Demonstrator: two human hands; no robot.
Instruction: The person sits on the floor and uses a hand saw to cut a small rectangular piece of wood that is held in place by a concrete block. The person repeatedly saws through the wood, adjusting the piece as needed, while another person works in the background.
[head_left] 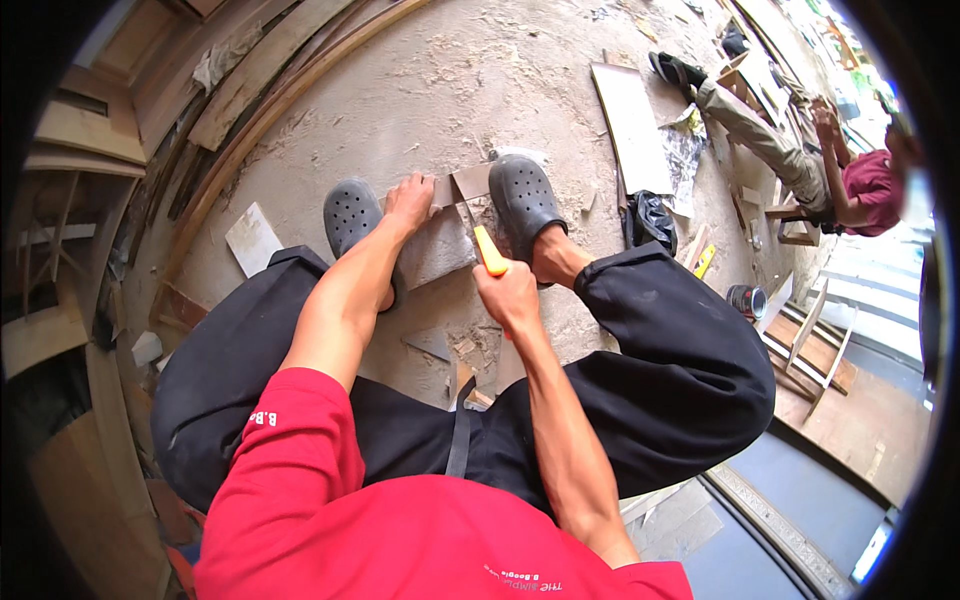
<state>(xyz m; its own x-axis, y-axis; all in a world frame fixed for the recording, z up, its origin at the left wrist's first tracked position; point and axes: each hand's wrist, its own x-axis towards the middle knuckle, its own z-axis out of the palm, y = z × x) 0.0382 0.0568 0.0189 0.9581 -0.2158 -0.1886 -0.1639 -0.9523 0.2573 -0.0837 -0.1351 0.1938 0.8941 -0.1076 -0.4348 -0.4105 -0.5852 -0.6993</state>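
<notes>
I squat over a grey flat board [440,250] that lies on the dusty floor between my two dark perforated clogs [350,212]. My left hand [410,200] presses down on the board's far edge, fingers spread. My right hand [508,292] grips a tool with an orange-yellow handle [490,252]; its thin blade points away from me and rests on the board near a small tan piece [470,182].
Long curved wooden strips [250,90] and planks line the left side. A white panel [635,125] and a black bag [648,218] lie at the right. Another person [800,150] in a maroon shirt sits at the far right. A small can [746,300] stands by wooden frames.
</notes>
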